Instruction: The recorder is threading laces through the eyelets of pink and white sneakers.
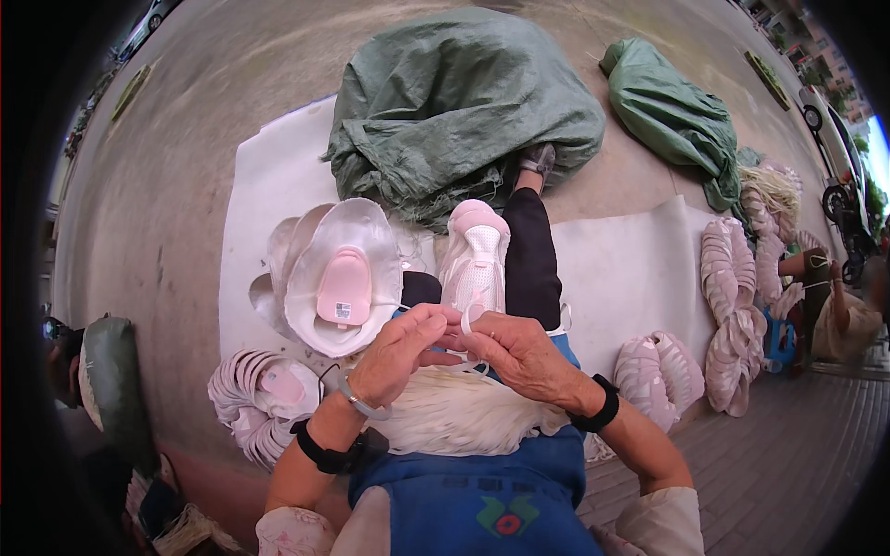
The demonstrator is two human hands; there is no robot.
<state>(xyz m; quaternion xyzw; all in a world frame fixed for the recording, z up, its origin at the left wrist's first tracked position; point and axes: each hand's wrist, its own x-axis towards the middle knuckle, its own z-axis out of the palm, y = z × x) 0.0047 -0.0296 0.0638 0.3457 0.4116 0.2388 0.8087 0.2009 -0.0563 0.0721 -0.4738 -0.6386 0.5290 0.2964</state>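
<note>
Over my lap, a white shoelace (466,321) loops between my two hands. My right hand (524,357) pinches it, thumb and forefinger closed. My left hand (403,350) meets it from the other side with fingers drawn together on the lace; its fingertips are partly hidden. Just beyond my fingers stands a pink and white shoe upper (476,264), toe pointing away, its near end hidden by my hands. A thick bundle of white laces (459,412) lies across my lap on a blue apron (454,505).
Left of the upper are nested silvery oval pieces (311,218) with a pink pad (345,285). Stacked uppers lie at left (260,408) and right (658,375). A big green sack (464,102) and a smaller green sack (667,111) lie ahead. Another person (839,320) sits far right.
</note>
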